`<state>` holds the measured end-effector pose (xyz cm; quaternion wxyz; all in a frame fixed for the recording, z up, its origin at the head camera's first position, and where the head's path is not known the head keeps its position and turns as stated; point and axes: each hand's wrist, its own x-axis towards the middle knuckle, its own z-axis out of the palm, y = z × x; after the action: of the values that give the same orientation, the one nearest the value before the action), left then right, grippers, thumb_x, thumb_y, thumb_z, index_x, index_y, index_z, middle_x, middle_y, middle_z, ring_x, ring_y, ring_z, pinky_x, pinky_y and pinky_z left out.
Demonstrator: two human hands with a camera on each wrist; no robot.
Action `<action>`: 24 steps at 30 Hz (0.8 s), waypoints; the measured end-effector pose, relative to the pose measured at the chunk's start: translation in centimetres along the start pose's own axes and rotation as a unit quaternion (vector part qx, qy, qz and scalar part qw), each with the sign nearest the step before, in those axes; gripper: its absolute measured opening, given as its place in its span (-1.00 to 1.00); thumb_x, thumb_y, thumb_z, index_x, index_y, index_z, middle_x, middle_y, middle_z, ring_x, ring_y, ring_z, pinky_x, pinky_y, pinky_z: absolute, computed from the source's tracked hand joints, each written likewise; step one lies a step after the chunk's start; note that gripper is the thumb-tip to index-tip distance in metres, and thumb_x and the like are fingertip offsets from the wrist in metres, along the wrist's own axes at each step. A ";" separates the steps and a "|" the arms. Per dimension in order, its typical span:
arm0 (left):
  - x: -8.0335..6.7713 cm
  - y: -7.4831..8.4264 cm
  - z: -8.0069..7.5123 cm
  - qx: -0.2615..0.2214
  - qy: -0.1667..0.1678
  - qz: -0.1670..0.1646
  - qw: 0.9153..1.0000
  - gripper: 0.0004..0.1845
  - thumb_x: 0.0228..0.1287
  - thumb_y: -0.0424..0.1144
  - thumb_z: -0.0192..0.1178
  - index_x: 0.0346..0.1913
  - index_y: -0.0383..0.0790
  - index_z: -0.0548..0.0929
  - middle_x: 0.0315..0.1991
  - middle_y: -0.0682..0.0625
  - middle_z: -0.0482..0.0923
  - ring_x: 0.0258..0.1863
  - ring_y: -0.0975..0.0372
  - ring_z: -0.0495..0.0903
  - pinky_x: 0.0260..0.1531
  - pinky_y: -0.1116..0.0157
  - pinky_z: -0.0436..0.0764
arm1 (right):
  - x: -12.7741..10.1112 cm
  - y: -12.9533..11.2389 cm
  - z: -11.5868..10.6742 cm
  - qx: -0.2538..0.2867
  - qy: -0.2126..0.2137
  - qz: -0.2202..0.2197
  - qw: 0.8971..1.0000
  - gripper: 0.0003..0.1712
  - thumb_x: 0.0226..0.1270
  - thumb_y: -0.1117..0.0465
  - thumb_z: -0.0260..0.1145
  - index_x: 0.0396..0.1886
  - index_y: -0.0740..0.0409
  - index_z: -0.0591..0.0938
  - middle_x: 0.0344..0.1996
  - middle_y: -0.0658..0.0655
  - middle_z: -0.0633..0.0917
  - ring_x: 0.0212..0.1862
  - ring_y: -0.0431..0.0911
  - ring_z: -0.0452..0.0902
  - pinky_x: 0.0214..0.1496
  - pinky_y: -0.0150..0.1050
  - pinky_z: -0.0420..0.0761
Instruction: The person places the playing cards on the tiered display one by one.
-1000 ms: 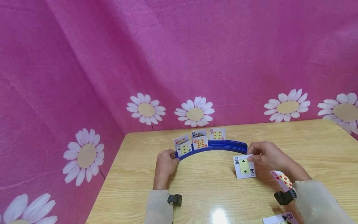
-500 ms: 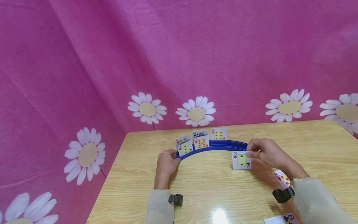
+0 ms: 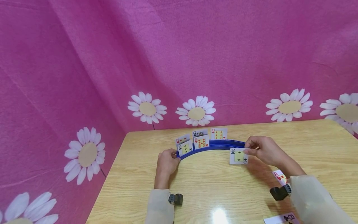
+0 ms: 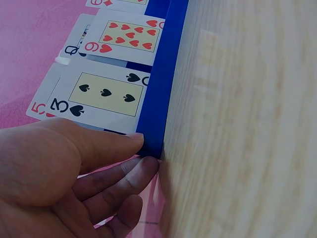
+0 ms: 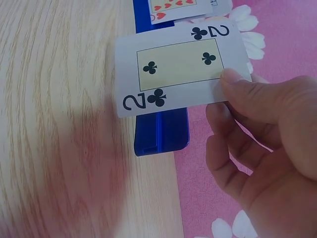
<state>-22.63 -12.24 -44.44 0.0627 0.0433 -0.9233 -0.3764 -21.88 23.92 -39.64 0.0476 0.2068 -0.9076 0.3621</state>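
A curved blue playing card holder (image 3: 215, 145) stands on the table. My left hand (image 3: 167, 161) grips its left end, thumb and fingertips meeting around the corner in the left wrist view. Between thumb and fingers of my right hand (image 3: 264, 151) is the two of clubs (image 5: 178, 69), pinched by one edge and face toward me. That card overlaps the holder's right part in both views. Standing in the holder's left half are the three of spades (image 4: 104, 91), a red five (image 3: 182, 140) behind it, the nine of hearts (image 4: 128, 39), a queen (image 3: 200, 133) and the six of diamonds (image 3: 219, 134).
On the wooden table (image 3: 207, 186), an eight of hearts (image 3: 279, 176) lies partly under the right forearm. An eight of clubs (image 3: 281, 219) lies at the lower right, cut off by the frame. Behind the table hangs a pink flowered cloth (image 3: 237, 62).
My right hand has carried the two of clubs slightly up and left, toward the holder's right part. The left hand keeps its grip on the left end.
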 end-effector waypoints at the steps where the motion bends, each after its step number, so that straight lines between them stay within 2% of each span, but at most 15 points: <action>1: 0.0 0.0 0.0 0.000 0.001 0.002 1.000 -0.75 0.17 -0.42 0.40 -0.06 -0.35 0.73 -0.31 -0.08 0.67 -0.28 0.15 0.62 -0.20 0.14 0.60 | 0.1 0.0 0.0 0.000 0.001 0.000 1.000 -0.82 0.24 0.42 0.42 -0.42 0.10 0.62 -0.46 -0.03 0.63 -0.34 -0.11 0.53 -0.31 -0.26 0.55; 9: -0.1 0.0 0.1 -0.001 -0.002 -0.014 1.000 -0.74 0.17 -0.41 0.40 -0.05 -0.34 0.73 -0.31 -0.08 0.67 -0.27 0.13 0.61 -0.17 0.13 0.59 | 0.4 0.0 0.1 0.000 0.003 -0.005 1.000 -0.81 0.25 0.42 0.42 -0.43 0.10 0.61 -0.47 -0.04 0.63 -0.35 -0.12 0.53 -0.31 -0.26 0.57; 18: 0.1 0.1 -0.1 -0.001 0.000 -0.008 1.000 -0.75 0.17 -0.40 0.40 -0.06 -0.34 0.73 -0.31 -0.08 0.68 -0.27 0.14 0.62 -0.18 0.14 0.60 | 1.2 0.1 0.3 0.003 0.027 -0.023 0.999 -0.79 0.19 0.46 0.43 -0.47 0.11 0.62 -0.51 -0.04 0.65 -0.39 -0.14 0.57 -0.34 -0.26 0.61; 24: 0.0 0.1 0.0 -0.003 -0.003 -0.011 1.000 -0.74 0.18 -0.40 0.40 -0.05 -0.34 0.73 -0.29 -0.08 0.68 -0.25 0.13 0.63 -0.17 0.13 0.60 | 1.7 0.2 0.7 -0.002 0.042 -0.018 0.999 -0.83 0.21 0.43 0.44 -0.45 0.12 0.63 -0.48 -0.02 0.67 -0.36 -0.11 0.59 -0.35 -0.25 0.60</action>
<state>-22.66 -12.11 -44.36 0.0556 0.0526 -0.9220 -0.3797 -23.48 23.00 -39.84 0.0925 0.2072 -0.9019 0.3675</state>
